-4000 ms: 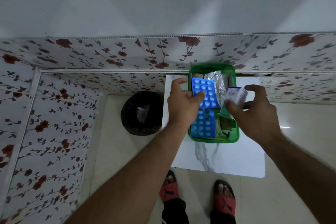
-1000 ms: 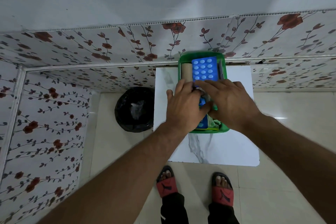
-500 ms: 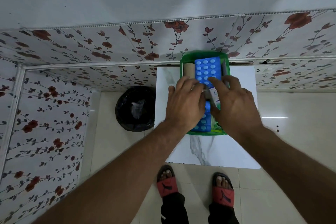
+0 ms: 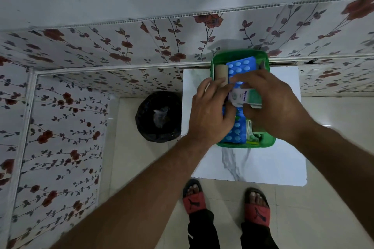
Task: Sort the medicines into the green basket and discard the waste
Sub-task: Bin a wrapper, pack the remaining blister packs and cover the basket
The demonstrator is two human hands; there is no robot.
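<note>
The green basket [image 4: 240,54] stands on a white marble-look table [image 4: 263,163], against the floral wall. Inside lie a blue blister pack [image 4: 240,67] at the far end, a tan roll [image 4: 221,73] beside it, and another blue blister pack [image 4: 235,130] near the front. Both hands hover over the basket's middle. My right hand [image 4: 277,105] grips a white and green medicine box [image 4: 245,98] from the right. My left hand [image 4: 210,115] touches the box's left end with its fingers curled. Small green and white items [image 4: 253,135] fill the front right corner, partly hidden.
A bin lined with a black bag [image 4: 158,116] sits on the floor left of the table, with clear plastic waste [image 4: 159,115] inside. Floral panels wall in the left and far sides. My feet in red sandals [image 4: 195,200] stand at the table's near edge.
Four seconds ago my left hand held a blue blister pack and my right the box, apart above the basket. The pack now lies in the basket and both hands have come together on the box.
</note>
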